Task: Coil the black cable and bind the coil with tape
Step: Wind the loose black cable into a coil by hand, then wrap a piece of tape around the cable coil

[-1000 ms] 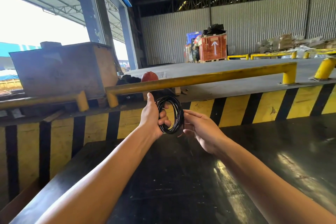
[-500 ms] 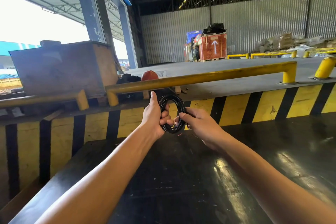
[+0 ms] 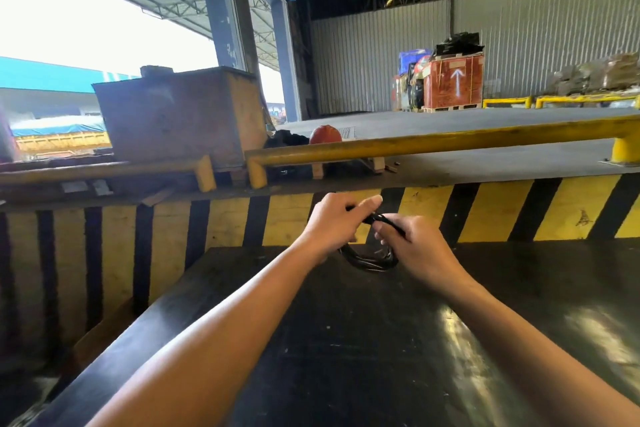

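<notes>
The black cable [image 3: 369, 262] is wound into a small coil held between both hands above the far part of the black table [image 3: 346, 340]. My left hand [image 3: 334, 225] grips the coil's left and top side, with the thumb stretched over it. My right hand [image 3: 415, 248] pinches the top right of the coil with fingers closed on the strands. The lower loop hangs free below the hands. No tape is visible.
A yellow and black striped wall [image 3: 485, 211] stands just behind the table. Above it runs a yellow rail [image 3: 433, 146]. A rusty metal box [image 3: 180, 114] sits at the left, a red crate [image 3: 453, 83] far back. The table's left edge [image 3: 138, 322] drops off.
Both hands have lowered with the coil and closed together on its top. The coil, earlier upright and round facing me, is now tilted and squeezed flatter.
</notes>
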Available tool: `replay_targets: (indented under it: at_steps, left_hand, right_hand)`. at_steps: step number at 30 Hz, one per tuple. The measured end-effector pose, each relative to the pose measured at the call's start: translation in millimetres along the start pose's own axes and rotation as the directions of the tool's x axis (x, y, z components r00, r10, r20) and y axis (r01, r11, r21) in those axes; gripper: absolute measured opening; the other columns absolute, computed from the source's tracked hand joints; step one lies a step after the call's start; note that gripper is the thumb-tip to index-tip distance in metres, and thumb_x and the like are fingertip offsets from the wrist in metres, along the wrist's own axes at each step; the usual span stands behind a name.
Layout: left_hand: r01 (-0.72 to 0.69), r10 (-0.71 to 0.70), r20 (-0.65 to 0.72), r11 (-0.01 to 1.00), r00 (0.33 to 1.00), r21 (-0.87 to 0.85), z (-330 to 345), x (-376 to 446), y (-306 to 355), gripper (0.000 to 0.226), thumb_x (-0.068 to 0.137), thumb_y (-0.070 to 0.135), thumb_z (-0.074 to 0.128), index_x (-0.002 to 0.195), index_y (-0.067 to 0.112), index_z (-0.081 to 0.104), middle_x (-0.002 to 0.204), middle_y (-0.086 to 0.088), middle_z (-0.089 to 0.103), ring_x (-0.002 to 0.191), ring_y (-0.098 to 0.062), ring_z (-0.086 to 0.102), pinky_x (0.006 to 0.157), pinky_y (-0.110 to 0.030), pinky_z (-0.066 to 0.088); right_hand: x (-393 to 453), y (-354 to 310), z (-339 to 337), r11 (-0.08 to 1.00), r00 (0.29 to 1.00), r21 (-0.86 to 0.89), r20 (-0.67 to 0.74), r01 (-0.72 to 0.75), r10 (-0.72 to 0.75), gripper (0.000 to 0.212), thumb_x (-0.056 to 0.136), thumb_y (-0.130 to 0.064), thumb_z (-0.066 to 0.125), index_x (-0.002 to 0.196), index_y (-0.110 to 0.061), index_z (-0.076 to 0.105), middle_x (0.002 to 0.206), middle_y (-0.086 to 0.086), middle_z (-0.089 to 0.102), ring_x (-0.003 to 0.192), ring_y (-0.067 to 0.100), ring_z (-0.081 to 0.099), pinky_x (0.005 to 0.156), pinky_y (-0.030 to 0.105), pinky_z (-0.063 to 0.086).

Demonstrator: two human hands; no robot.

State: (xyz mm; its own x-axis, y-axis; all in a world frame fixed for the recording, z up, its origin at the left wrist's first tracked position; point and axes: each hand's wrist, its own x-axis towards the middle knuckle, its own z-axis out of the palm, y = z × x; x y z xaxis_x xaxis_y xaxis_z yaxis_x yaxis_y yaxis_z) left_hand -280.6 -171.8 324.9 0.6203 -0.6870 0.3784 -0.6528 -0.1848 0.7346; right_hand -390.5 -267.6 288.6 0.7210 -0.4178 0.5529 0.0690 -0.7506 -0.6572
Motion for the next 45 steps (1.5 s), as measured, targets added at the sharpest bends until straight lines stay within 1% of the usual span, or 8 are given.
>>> replay_targets:
  at_steps: [8,14,22,26,30,34,38,45]
  left_hand:
    - [0.176,-0.24,-0.173,0.931,0.955,-0.321,-13.7,-17.5,-40.5,0.003,0.078,0.018,0.066,0.075,0.019,0.067,0.071,-0.002,0.063,0.058,-0.014,0.054,0.049,-0.028,0.044]
    - [0.167,-0.187,-0.246,0.981,0.951,-0.1,-21.5,-35.7,-79.5,0.013,0.074,0.017,0.067,0.063,0.024,0.065,0.061,0.009,0.06,0.055,-0.009,0.053,0.055,-0.024,0.042]
    - [0.158,-0.174,0.041,0.953,0.984,0.259,8.9,-90.0,-168.8,0.012,0.076,0.013,0.064,0.077,0.012,0.076,0.071,0.001,0.071,0.06,-0.006,0.06,0.062,-0.017,0.043]
    - [0.248,-0.319,0.191,0.914,0.928,0.321,34.3,-135.9,-216.8,0.012,0.074,0.013,0.063,0.067,0.015,0.073,0.072,-0.005,0.075,0.071,-0.019,0.068,0.063,-0.019,0.043]
    - [0.312,-0.418,0.283,0.883,0.863,0.352,43.7,-178.4,-248.5,0.015,0.076,0.011,0.06,0.07,0.007,0.073,0.075,-0.009,0.075,0.065,-0.013,0.061,0.055,-0.014,0.043]
    - [0.322,-0.451,0.313,0.864,0.836,0.388,35.9,-200.8,-261.0,0.017,0.076,0.011,0.059,0.072,0.007,0.074,0.076,-0.01,0.075,0.063,-0.013,0.059,0.065,-0.025,0.05]
    - [0.31,-0.426,0.3,0.878,0.853,0.365,24.6,-202.8,-261.9,0.015,0.078,0.014,0.062,0.072,0.009,0.075,0.074,-0.008,0.074,0.063,-0.014,0.06,0.059,-0.021,0.045]
    - [0.278,-0.349,0.452,0.936,0.821,0.217,4.8,-168.8,-222.3,0.022,0.077,0.04,0.073,0.07,0.019,0.073,0.053,0.002,0.049,0.046,-0.008,0.042,0.045,-0.019,0.039]
  right_hand:
    - [-10.2,-7.2,58.1,0.998,0.997,0.057,0.082,0.009,-0.014,0.027,0.1,-0.026,0.039,0.083,-0.017,0.058,0.069,-0.006,0.056,0.061,0.008,0.053,0.055,0.016,0.04]
    - [-13.1,-2.9,67.9,0.954,0.867,0.192,0.487,-0.229,0.11,0.032,0.099,-0.032,0.043,0.098,-0.011,0.068,0.091,0.003,0.07,0.085,0.012,0.063,0.081,0.029,0.047]
    - [-75.0,82.0,99.0,0.811,0.68,-0.321,0.441,-0.489,0.585,0.03,0.089,-0.029,0.057,0.11,-0.009,0.064,0.102,0.012,0.072,0.095,0.025,0.067,0.082,0.031,0.048]
    - [-155.2,122.9,139.8,0.709,0.504,-0.557,0.503,-0.432,0.702,0.029,0.085,-0.026,0.061,0.11,-0.013,0.066,0.116,0.009,0.068,0.108,0.027,0.062,0.086,0.028,0.046]
    - [-220.4,140.2,178.3,0.629,0.418,-0.629,0.473,-0.457,0.776,0.027,0.08,-0.03,0.059,0.105,-0.019,0.063,0.111,0.009,0.066,0.106,0.032,0.062,0.087,0.037,0.049]
    - [-242.3,131.5,204.5,0.639,0.44,-0.701,0.488,-0.318,0.754,0.034,0.079,-0.019,0.06,0.112,-0.018,0.06,0.114,0.01,0.065,0.109,0.032,0.058,0.097,0.042,0.037]
    - [-237.4,125.8,219.1,0.65,0.486,-0.668,0.46,-0.362,0.743,0.021,0.073,-0.006,0.059,0.091,-0.016,0.067,0.107,0.011,0.069,0.101,0.033,0.064,0.081,0.031,0.047]
    - [-140.9,65.5,179.3,0.72,0.717,0.111,0.278,-0.685,0.639,0.013,0.081,-0.01,0.07,0.072,-0.018,0.064,0.072,0.002,0.065,0.062,0.015,0.062,0.068,0.035,0.055]
